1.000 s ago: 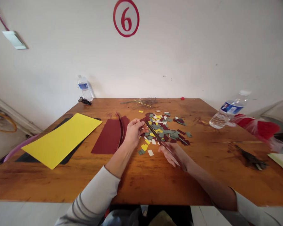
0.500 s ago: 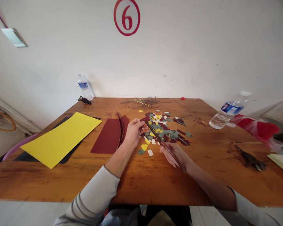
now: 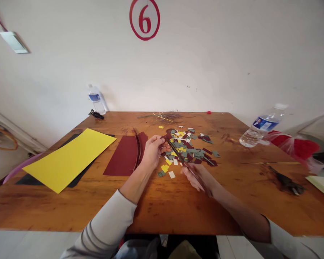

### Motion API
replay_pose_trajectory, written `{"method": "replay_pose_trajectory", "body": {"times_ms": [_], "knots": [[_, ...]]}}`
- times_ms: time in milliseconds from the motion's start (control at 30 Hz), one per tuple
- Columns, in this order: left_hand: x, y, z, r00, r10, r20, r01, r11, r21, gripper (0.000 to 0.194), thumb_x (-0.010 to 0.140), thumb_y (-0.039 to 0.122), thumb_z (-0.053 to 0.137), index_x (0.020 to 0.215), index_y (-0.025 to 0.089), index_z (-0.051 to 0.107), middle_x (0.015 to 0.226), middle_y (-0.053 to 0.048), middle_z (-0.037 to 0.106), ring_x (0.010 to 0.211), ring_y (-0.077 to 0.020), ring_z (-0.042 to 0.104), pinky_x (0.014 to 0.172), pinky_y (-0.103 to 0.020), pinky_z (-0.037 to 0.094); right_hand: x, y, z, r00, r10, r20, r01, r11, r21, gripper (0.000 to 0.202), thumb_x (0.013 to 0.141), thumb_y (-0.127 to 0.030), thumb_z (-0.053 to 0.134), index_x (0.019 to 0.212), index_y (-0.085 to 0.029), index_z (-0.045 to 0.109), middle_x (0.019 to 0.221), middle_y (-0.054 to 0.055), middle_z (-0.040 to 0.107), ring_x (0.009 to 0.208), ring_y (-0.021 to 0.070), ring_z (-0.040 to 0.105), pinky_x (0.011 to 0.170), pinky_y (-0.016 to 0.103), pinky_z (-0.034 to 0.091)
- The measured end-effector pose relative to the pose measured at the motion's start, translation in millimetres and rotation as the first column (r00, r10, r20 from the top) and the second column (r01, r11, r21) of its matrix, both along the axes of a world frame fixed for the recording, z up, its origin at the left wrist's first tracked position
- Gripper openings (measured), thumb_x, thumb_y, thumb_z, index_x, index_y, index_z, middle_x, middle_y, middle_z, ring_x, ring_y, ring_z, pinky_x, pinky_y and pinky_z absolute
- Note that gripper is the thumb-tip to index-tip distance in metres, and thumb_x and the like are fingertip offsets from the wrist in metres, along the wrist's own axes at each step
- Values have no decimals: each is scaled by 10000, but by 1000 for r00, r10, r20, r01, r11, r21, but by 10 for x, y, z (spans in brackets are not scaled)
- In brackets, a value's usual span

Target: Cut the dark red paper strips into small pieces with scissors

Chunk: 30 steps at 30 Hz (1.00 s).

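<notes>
In the head view, my left hand (image 3: 154, 149) pinches a small piece of maroon paper (image 3: 166, 137) between thumb and fingers. My right hand (image 3: 197, 176) is wrapped round dark scissors (image 3: 175, 149), their blades slanting up and left to the pinched paper. How far the blades are parted is too small to tell. Under and beyond both hands lies a heap of small paper pieces (image 3: 193, 153) in grey-green, yellow, white and maroon. Left of my left hand, thin maroon strips (image 3: 137, 149) rest along a maroon sheet (image 3: 120, 158).
A yellow sheet (image 3: 72, 158) overlaps a black sheet (image 3: 34, 180) on the wooden table's left. Dry twigs (image 3: 171, 117) lie at the back. Bottles stand at back left (image 3: 95, 99) and right (image 3: 263, 126). A black plug (image 3: 290, 182) and wrapped red material (image 3: 299, 145) are rightward.
My right hand and the scissors have shifted very slightly left. The left hand keeps its pinch on the maroon paper, and the heap looks the same.
</notes>
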State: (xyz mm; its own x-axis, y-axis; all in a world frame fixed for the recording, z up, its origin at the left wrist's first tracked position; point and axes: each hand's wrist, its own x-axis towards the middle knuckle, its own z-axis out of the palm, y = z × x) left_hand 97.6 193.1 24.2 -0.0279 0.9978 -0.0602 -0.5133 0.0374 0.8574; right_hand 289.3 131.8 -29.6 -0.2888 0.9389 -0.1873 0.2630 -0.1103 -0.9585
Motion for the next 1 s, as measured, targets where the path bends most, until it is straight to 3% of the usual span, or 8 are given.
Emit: {"method": "replay_pose_trajectory", "body": {"times_ms": [233,600,1000], "knots": [[4,8,-22,1000,-3,10,3,1000,-7,202,684,161,735,671,196,537,580,-12,643,519,-135,630,541,-244,526,-52,-3,54,998,-52,-40,48,995,-93,530,711,-713,751,732,-280,445,397,-142,331,304,74,282,349,254,199],[10,15,-18,1000,-10,20,11,1000,-23,226,706,160,736,687,201,514,578,-5,638,501,-140,631,534,-248,524,-56,-12,91,997,-43,-64,37,995,-97,559,699,-717,768,716,-289,409,383,-147,331,292,70,281,325,238,212],[-6,20,-27,999,-35,2,35,999,6,247,697,193,752,711,209,506,590,-9,650,511,-133,620,539,-244,530,5,-26,7,1000,0,6,0,999,44,586,800,-819,679,768,-255,524,471,-104,355,366,98,321,384,272,236]]}}
